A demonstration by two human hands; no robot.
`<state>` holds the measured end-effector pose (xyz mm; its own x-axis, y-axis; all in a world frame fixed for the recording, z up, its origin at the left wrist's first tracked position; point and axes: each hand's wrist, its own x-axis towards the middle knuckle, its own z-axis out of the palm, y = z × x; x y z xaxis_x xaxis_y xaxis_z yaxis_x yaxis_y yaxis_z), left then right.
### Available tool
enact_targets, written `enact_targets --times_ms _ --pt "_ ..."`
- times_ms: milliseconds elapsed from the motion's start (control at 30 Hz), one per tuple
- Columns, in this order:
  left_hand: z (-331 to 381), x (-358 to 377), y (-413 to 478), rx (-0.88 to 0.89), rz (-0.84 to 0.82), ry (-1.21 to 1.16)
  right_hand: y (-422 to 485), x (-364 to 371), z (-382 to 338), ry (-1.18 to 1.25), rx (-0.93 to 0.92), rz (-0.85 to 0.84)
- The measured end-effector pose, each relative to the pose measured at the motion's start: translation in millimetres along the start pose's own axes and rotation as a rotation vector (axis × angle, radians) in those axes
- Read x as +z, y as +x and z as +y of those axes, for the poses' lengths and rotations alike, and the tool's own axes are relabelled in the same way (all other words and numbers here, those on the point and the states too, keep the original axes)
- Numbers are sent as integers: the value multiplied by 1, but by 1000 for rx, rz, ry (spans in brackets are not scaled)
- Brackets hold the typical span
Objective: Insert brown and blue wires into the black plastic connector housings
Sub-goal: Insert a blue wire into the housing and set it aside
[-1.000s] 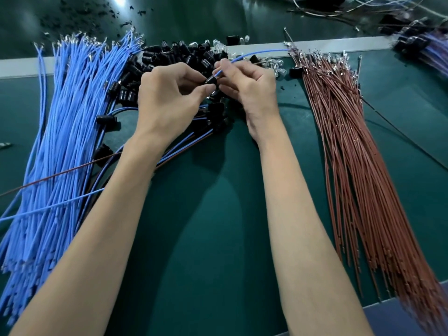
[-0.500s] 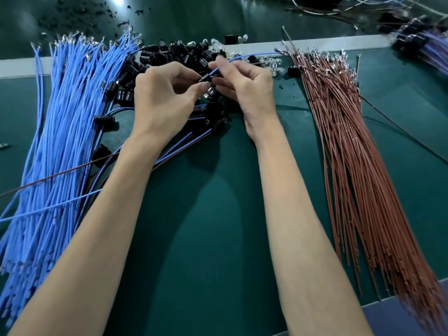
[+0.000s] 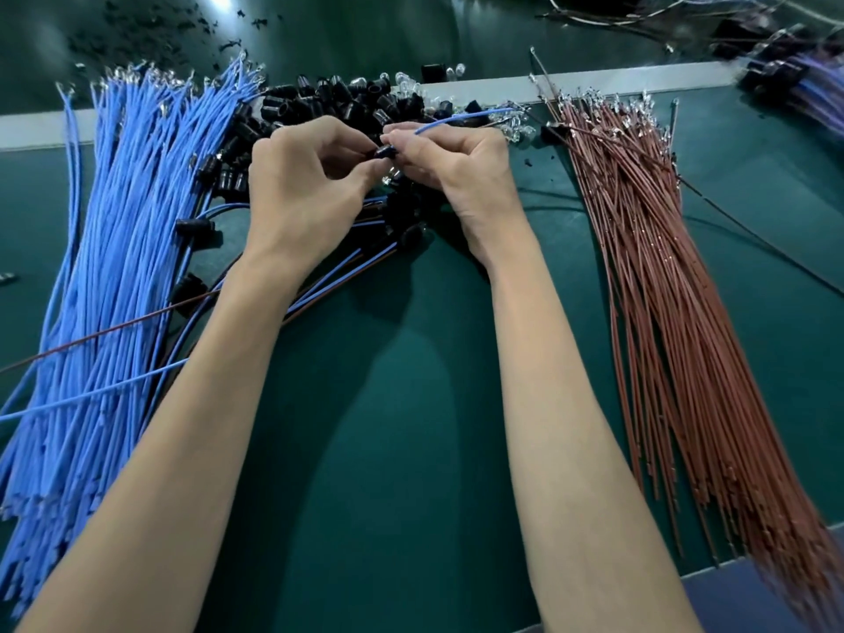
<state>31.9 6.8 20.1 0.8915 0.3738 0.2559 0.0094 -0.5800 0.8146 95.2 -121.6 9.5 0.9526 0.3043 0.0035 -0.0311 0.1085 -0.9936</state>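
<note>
Green bench [image 3: 411, 472] | left hand [image 3: 301, 194] fingers clamped on black housing [image 3: 385, 152] | right hand [image 3: 461, 175] fingers pinching blue wire [image 3: 452, 118] at housing | blue wires [image 3: 114, 267] left, brown wires [image 3: 662, 290] right

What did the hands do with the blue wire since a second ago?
The right hand slid the blue wire leftward; its shiny tip, seen earlier between the hands, is now hidden at the black housing that the left hand pinches. Nothing was let go. Both hands stayed over the pile of housings, and the blue bundle and brown bundle lie as before.
</note>
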Motion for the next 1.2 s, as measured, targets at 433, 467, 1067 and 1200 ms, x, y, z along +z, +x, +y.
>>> enact_targets --times_ms 433,467,1067,1200 --pt "-13 -14 7 -99 114 74 6 -14 -5 321 49 355" --pt "-12 -13 7 -102 112 75 6 -13 -5 316 44 370" --pt "-16 -32 10 -119 19 27 6 -32 -13 965 -2 506" --pt "-12 -33 7 -60 -78 -4 6 -36 -14 921 16 587"
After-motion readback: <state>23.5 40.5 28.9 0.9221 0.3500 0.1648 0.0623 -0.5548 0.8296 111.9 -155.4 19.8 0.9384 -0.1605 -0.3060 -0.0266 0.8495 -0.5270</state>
